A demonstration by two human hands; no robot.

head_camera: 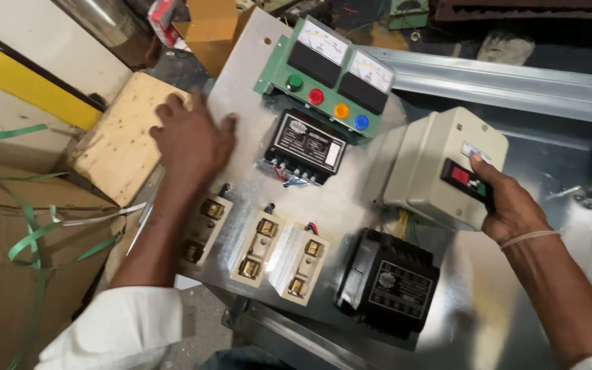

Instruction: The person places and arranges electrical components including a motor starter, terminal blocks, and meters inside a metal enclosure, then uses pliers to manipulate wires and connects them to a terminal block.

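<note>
Sheet metal fills most of the view: a bare steel mounting plate [337, 205] lies tilted across a workbench, with a folded metal channel [515, 79] running along behind it.

At the plate's right edge sits a cream-coloured switch box [433, 164], a rounded housing with a black panel carrying a red and a green button. The right hand [508, 205] grips this box from its right side, thumb pressed on the black button panel and fingers curled round the housing's edge; a pale band circles the wrist. Yellow and green wires drop from under the box towards a black relay unit [388, 284] just below it, at the plate's lower right.

The left hand [190, 140] lies well apart from the box, on the far left edge of the plate. It rests flat and open, palm down, fingers spread, partly on the steel and partly on a plywood block [121, 137] that touches the plate's left side. It grasps nothing.

Between the two hands stands a black transformer-like module [306, 147] with a row of terminals and red and blue wires. Above it, a green meter panel [327, 72] holds two white-faced dials and four round lamps, green, red, amber and blue. Along the plate's lower edge, below the left forearm, three white fuse holders [258, 247] with brass contacts sit side by side.

Left of the plate lies a cardboard carton [1, 274] with loose green strapping [29, 233] draped over it.
</note>
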